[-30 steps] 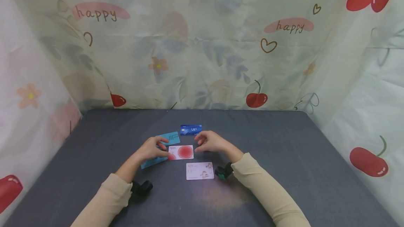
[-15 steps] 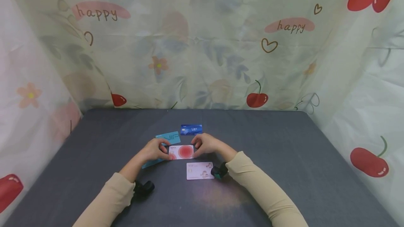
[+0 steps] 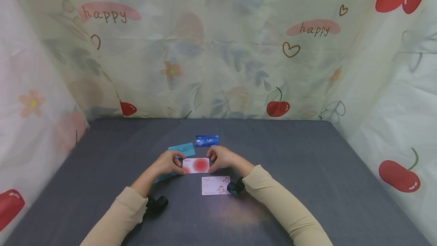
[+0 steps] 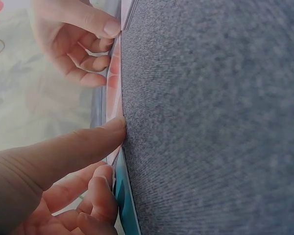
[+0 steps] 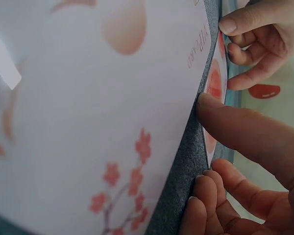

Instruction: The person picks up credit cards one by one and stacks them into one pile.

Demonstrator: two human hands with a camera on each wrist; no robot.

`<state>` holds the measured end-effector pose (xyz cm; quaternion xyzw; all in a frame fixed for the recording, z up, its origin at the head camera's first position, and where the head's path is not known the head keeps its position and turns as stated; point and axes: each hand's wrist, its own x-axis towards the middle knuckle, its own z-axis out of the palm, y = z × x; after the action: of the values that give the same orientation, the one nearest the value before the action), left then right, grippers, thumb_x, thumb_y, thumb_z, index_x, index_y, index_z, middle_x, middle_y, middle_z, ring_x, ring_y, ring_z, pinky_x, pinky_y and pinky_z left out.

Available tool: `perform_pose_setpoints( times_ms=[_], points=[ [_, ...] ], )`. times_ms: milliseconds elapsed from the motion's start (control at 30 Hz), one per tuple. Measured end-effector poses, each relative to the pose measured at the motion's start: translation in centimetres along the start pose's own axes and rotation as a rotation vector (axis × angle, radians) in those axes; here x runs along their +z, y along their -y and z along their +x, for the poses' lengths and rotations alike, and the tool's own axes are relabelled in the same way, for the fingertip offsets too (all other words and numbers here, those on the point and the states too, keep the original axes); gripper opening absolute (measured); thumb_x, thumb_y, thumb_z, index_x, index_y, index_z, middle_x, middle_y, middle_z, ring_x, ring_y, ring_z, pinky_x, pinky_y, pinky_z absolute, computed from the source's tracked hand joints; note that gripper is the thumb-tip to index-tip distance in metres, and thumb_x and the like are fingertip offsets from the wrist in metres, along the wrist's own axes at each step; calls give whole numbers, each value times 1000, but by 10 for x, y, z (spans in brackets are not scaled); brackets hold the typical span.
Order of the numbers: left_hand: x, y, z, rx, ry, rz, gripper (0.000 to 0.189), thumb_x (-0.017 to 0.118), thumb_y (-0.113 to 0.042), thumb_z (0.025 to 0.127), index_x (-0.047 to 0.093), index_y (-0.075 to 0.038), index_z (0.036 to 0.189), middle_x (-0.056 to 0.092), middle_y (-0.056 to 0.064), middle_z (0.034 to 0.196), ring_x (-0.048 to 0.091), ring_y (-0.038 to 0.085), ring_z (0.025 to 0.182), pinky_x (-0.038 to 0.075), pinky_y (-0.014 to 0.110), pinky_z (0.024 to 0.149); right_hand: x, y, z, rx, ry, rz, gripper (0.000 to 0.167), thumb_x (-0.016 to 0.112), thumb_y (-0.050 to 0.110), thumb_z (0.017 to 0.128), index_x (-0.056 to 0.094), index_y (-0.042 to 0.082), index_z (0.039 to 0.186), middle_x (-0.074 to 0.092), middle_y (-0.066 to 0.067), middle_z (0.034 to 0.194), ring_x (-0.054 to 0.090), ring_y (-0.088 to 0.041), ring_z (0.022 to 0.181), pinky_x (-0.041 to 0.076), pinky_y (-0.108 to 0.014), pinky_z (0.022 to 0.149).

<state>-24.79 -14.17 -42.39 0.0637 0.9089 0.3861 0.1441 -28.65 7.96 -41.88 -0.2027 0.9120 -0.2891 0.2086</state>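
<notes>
A white card with red circles (image 3: 198, 165) lies flat in the middle of the dark table. My left hand (image 3: 167, 163) grips its left end, thumb on the near edge and forefinger at the far edge. At the opposite end, my right hand (image 3: 223, 158) pinches the card the same way. In the left wrist view, the left thumb (image 4: 88, 142) presses the card's edge. A light blue VIP card (image 3: 187, 149) lies just beyond the left hand. Part of another light blue card (image 3: 164, 178) shows beneath that hand, the remainder hidden.
Nearer than the held card lies a pale pink VIP card (image 3: 214, 186), its right end partly covered by the right wrist camera (image 3: 236, 186). A dark blue VIP card (image 3: 206, 140) lies at the back. Behind the table (image 3: 290, 151) hangs a printed curtain (image 3: 218, 67).
My right hand has moved left and taken hold of the right end of the red-circle card. The left hand has shifted slightly right. The cards have hardly moved.
</notes>
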Motion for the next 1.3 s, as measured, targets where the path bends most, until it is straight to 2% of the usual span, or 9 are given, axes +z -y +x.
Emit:
perform_pose_setpoints(
  times_ms=[233, 500, 767, 933, 1100, 1300],
  points=[
    [1, -2, 1, -39, -1, 21, 49, 79, -8, 70, 58, 1, 113, 57, 9, 83, 50, 17, 71, 42, 25, 63, 1, 1, -1, -5, -13, 5, 45, 84, 9, 64, 55, 6, 99, 59, -8, 92, 52, -17, 83, 46, -26, 73],
    [1, -4, -3, 0, -27, 13, 48, 80, -6, 67, 56, 0, 109, 63, 13, 88, 55, 19, 78, 46, 32, 73, 2, 5, -3, 11, -26, 38, 46, 83, 7, 65, 54, 6, 101, 61, -8, 90, 54, -16, 81, 49, -27, 73],
    [2, -9, -1, -56, -45, 2, 49, 78, -9, 71, 56, 0, 114, 66, 13, 96, 57, 20, 82, 51, 34, 76, -2, 5, -4, 52, -40, 107, 48, 82, 8, 66, 56, 4, 107, 62, -8, 90, 55, -16, 80, 49, -25, 72],
    [2, -10, -1, -21, -81, -70, 53, 78, -6, 69, 56, 2, 117, 66, 15, 96, 61, 19, 80, 51, 31, 71, -7, 6, -6, 35, -79, 148, 49, 81, 4, 65, 57, 3, 108, 64, -9, 89, 56, -14, 77, 48, -23, 68],
    [2, -12, -3, 6, -88, -198, 56, 76, -1, 70, 53, 5, 120, 62, 19, 97, 68, 22, 80, 53, 30, 68, -10, 6, -11, 18, -116, 173, 50, 80, 3, 64, 57, 3, 108, 65, -11, 92, 57, -13, 74, 47, -21, 65],
    [2, -15, -6, -11, -81, -269, 56, 73, -1, 75, 50, 4, 126, 60, 18, 101, 68, 18, 82, 54, 29, 69, -13, 4, -18, -19, -122, 254, 51, 78, -1, 65, 55, 0, 110, 63, -15, 92, 63, -15, 74, 52, -24, 65]
  ],
)
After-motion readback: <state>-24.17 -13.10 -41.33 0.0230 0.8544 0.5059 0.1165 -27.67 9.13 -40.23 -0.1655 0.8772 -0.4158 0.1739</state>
